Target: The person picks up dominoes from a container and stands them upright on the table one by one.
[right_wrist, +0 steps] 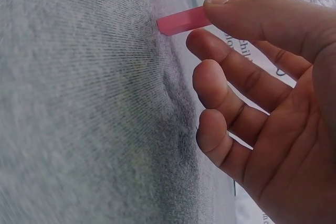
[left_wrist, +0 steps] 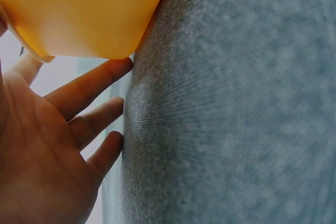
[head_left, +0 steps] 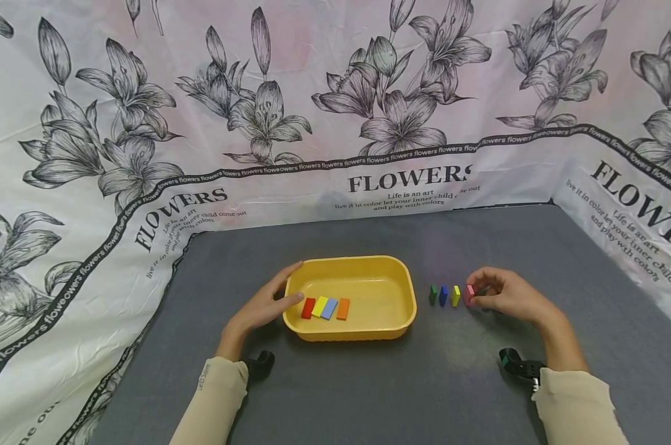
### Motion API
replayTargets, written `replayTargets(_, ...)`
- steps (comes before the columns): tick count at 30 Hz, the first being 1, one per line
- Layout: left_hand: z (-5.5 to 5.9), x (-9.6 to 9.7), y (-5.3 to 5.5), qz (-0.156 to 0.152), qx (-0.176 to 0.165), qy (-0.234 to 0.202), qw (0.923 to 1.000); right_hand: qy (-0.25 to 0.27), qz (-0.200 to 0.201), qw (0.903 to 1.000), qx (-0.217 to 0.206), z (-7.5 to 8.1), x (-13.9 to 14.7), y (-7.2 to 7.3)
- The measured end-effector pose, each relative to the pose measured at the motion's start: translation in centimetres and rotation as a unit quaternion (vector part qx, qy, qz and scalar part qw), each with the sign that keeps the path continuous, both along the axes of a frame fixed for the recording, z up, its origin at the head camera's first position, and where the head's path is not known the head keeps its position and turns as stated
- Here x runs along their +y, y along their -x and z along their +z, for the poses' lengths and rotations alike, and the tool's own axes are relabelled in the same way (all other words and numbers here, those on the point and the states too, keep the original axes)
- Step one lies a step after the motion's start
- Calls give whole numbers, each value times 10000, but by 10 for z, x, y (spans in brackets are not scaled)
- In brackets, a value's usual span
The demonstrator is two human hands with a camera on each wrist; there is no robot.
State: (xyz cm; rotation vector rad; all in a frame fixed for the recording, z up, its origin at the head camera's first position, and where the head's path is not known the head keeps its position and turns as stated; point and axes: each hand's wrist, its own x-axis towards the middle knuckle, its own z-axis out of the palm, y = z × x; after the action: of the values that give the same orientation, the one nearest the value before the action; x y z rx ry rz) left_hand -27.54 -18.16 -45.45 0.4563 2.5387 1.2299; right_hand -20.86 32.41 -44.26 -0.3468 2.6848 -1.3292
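- Tub point(head_left: 376, 296): plain yellow.
- Inside it: red block point(head_left: 308, 308), yellow block point(head_left: 320, 307), pale blue block point(head_left: 329, 308), orange block point(head_left: 343, 309).
- Beside it: green block point(head_left: 433, 295), blue block point(head_left: 443, 295), second yellow block point(head_left: 456, 296), pink block point(head_left: 469, 295).
- Worktop point(head_left: 380, 389): dark grey.
- Cloth point(head_left: 290, 198): white with pink blushes, black-and-grey flowers point(head_left: 403, 121), black lettering point(head_left: 410, 180), black band point(head_left: 313, 165) with white words.
- Sleeves point(head_left: 213, 405): beige, the left with small dark lettering.
- Wrist cameras point(head_left: 519, 364): black.

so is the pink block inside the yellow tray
No, the right hand holds the pink block outside the yellow tray, beside an upright yellow block.
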Motion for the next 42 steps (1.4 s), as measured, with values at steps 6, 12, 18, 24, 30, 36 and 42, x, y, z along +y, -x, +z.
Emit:
replayTargets(6,1,0,0,14,-3,-1,10000,-64,-62,9999,-56,3,0,-1)
replayTargets(12,0,0,1,-42,38,-42,10000,-68,-58,10000,-24,5,-1,-3)
replayTargets(18,-2,-2,2,-84,62,-139,9998,-76,-49,9998,187,10,-4,-2)
replayTargets(24,-2,-2,3,-52,39,-118,9999,-191,-45,9987,461,22,-13,-2)
replayTargets(30,-2,-1,3,-52,7,-79,10000,-346,-18,9967,738,36,-29,-3)
replayTargets(36,-2,-1,2,-30,31,-72,10000,-220,242,9957,861,47,-49,1)
replayTargets(42,-3,-2,2,-12,45,-64,10000,-244,461,9949,858,52,-67,8)
